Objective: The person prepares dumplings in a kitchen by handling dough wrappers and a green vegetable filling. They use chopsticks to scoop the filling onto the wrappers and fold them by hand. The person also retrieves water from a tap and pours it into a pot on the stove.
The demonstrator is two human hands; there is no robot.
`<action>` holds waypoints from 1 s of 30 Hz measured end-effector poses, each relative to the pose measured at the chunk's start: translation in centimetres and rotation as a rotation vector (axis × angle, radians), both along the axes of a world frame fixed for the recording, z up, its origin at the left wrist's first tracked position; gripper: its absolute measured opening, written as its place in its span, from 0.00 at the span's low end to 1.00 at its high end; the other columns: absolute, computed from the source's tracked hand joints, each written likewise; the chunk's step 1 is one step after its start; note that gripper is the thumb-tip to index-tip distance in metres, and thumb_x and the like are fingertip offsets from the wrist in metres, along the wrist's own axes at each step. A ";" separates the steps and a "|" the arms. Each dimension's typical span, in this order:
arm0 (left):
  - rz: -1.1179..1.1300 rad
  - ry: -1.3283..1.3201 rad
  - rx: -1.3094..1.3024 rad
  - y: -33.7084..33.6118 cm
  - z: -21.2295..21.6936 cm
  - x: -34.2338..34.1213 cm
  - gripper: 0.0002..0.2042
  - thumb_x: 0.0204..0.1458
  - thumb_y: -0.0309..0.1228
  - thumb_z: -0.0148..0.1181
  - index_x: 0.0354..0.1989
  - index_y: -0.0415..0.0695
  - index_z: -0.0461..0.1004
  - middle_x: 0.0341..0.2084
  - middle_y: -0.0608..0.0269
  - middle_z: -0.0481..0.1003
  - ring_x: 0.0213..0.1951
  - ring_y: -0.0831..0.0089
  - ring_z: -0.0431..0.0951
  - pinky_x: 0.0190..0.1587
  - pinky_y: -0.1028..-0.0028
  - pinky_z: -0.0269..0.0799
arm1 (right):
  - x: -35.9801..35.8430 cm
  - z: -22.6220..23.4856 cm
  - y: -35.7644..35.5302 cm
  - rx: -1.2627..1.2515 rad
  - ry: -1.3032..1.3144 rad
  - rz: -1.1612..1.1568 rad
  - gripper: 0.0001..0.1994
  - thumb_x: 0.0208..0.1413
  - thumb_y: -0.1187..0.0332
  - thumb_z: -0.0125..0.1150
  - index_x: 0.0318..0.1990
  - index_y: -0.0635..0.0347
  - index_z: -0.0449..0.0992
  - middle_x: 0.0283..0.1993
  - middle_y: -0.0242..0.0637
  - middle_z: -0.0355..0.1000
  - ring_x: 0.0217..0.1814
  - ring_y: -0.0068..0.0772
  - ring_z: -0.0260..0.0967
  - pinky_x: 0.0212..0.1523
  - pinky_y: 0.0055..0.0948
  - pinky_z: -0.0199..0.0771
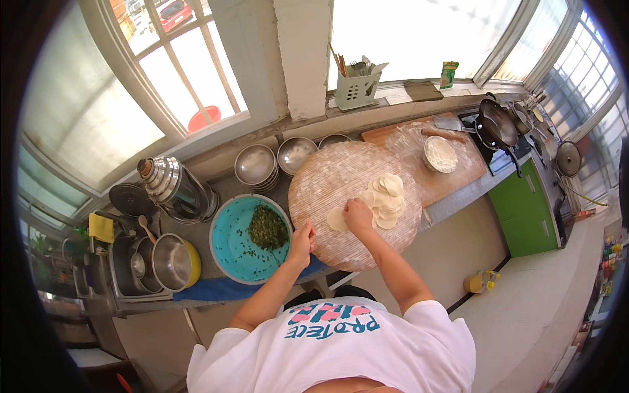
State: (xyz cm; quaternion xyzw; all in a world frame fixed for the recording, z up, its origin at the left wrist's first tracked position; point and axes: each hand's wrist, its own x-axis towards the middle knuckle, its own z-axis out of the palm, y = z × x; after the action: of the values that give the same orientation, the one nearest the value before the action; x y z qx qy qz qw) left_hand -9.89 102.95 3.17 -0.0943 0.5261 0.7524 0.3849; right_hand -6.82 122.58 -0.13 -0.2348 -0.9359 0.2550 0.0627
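Note:
A round woven tray [327, 180] lies on the counter with a pile of thin round dough wrappers [386, 196] on its right half. My right hand [358, 215] rests on the tray and touches a single wrapper [336, 219] that lies apart from the pile. My left hand [303, 237] sits at the tray's left edge, fingers curled on the rim, beside a turquoise bowl [232, 245] that holds chopped green filling [267, 228].
Three steel bowls [257, 164] stand behind the tray. A floured wooden board [458, 167] with a white bowl [440, 154] and a rolling pin lies to the right, then pans on a stove [501, 124]. At left stand a steel thermos [171, 187] and pots [171, 262].

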 end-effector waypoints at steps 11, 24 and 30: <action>0.203 0.050 0.042 1.0 -1.7 2.2 0.16 0.64 0.42 0.44 0.28 0.44 0.67 0.15 0.70 0.61 0.17 0.79 0.61 0.20 0.77 0.56 | 0.8 -1.0 0.4 -0.008 0.240 0.144 0.06 0.44 0.72 0.63 0.30 0.59 0.72 0.30 0.40 0.71 0.37 0.45 0.69 0.38 0.40 0.69; 0.383 0.056 0.025 2.0 -2.0 4.6 0.15 0.65 0.39 0.43 0.31 0.43 0.69 0.19 0.70 0.65 0.21 0.80 0.64 0.24 0.78 0.61 | -0.2 -1.8 1.1 -0.019 0.075 0.231 0.06 0.41 0.73 0.63 0.28 0.59 0.73 0.28 0.43 0.73 0.34 0.48 0.71 0.36 0.43 0.70; 0.451 0.067 0.040 1.9 -1.6 5.2 0.14 0.65 0.38 0.44 0.30 0.44 0.70 0.20 0.71 0.66 0.23 0.81 0.66 0.27 0.79 0.64 | -0.3 -1.5 1.5 -0.071 0.152 0.309 0.03 0.43 0.74 0.61 0.28 0.58 0.74 0.28 0.42 0.74 0.32 0.46 0.72 0.35 0.41 0.72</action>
State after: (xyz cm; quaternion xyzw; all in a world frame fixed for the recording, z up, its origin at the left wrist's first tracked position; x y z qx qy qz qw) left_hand -4.72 104.89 1.54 -0.1769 0.4892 0.8324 0.1910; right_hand -7.12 124.05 -1.66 -0.0702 -0.9438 0.3117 0.0852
